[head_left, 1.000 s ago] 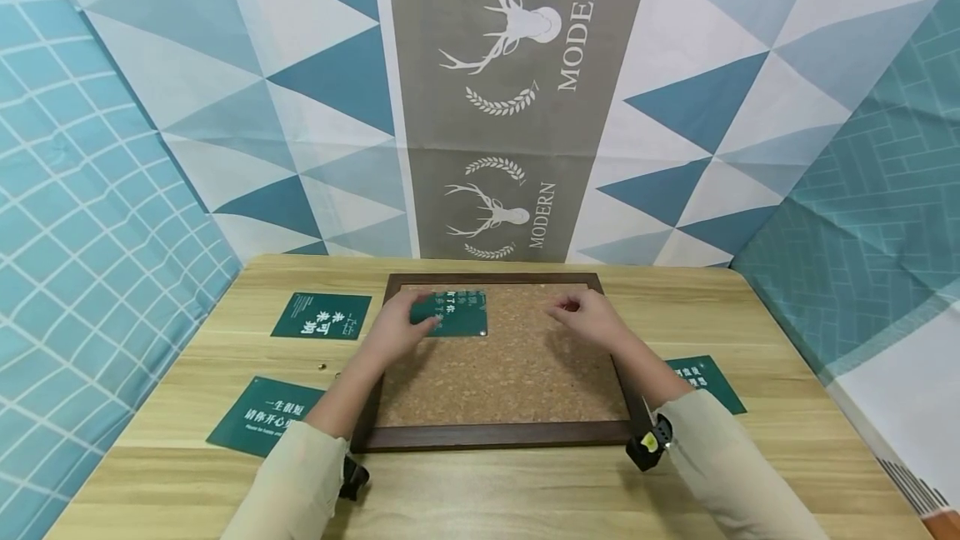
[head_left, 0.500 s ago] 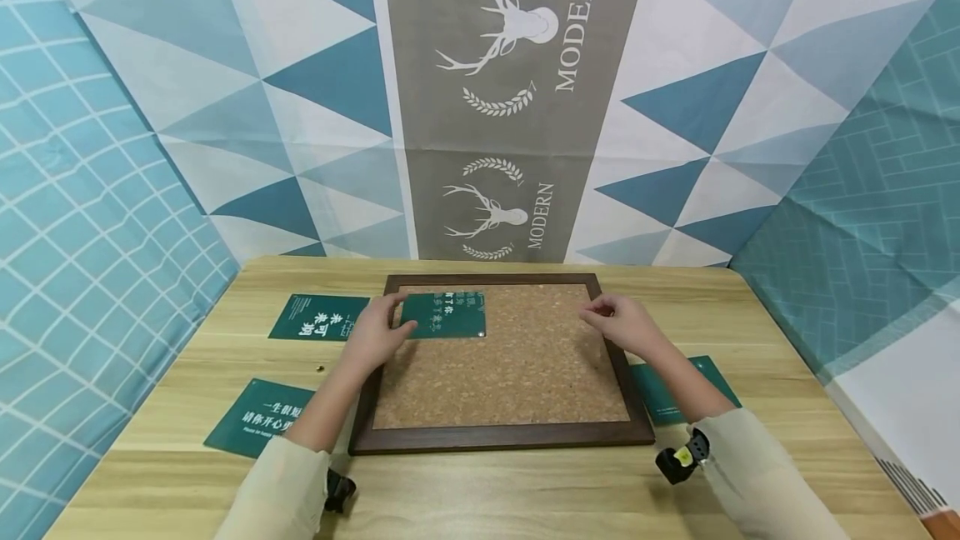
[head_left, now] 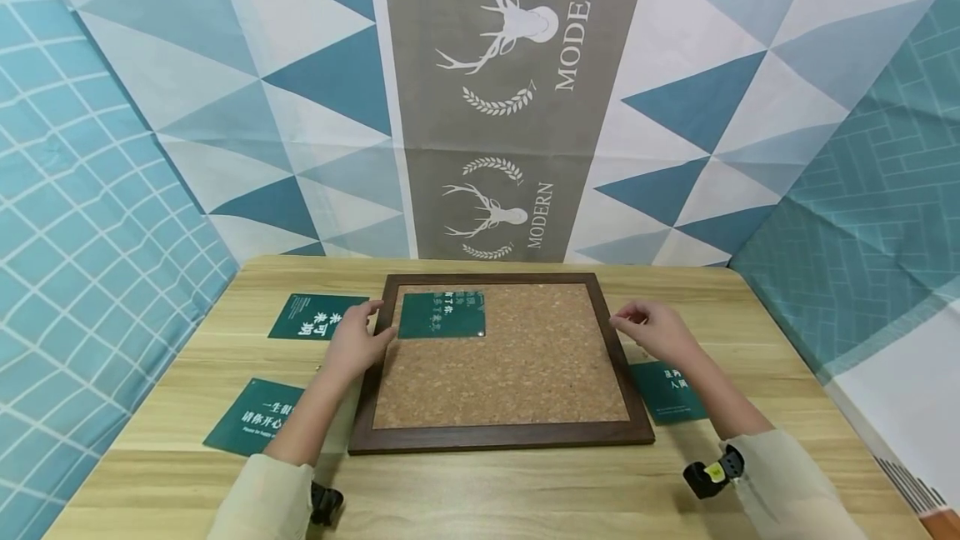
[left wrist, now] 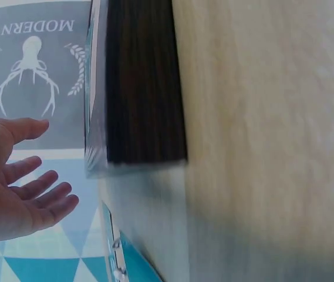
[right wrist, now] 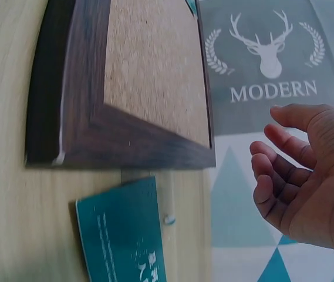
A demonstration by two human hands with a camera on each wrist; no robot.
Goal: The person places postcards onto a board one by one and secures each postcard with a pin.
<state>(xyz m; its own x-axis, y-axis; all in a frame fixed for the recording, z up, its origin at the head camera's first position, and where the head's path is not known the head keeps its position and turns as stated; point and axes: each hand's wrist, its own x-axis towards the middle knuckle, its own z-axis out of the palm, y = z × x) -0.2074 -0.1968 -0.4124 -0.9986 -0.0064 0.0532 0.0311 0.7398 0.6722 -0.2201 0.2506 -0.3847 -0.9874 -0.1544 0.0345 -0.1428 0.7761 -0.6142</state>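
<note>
A framed corkboard [head_left: 517,373] with dark wooden edges lies on the table. Near its upper left corner sits a green card [head_left: 438,319] with white writing, a small shiny pin head [head_left: 482,334] at its lower right corner. My left hand [head_left: 356,344] is raised over the left side of the frame, its fingers loosely bent and holding nothing. Past the right edge of the frame hovers my right hand [head_left: 658,332], above another green card [head_left: 667,394]. In the right wrist view, the fingers of that hand [right wrist: 313,170] curve loosely around nothing.
Two more green cards lie left of the board, an upper one [head_left: 311,317] and a lower one [head_left: 258,419] partly behind my left forearm. A small shiny piece [right wrist: 169,220] lies beside the right card. A patterned cloth [head_left: 487,107] hangs behind the table.
Both hands have moved apart: the left has drawn away leftward from the card on the corkboard, and the right has moved rightward beyond the frame. The card stays in place on the cork.
</note>
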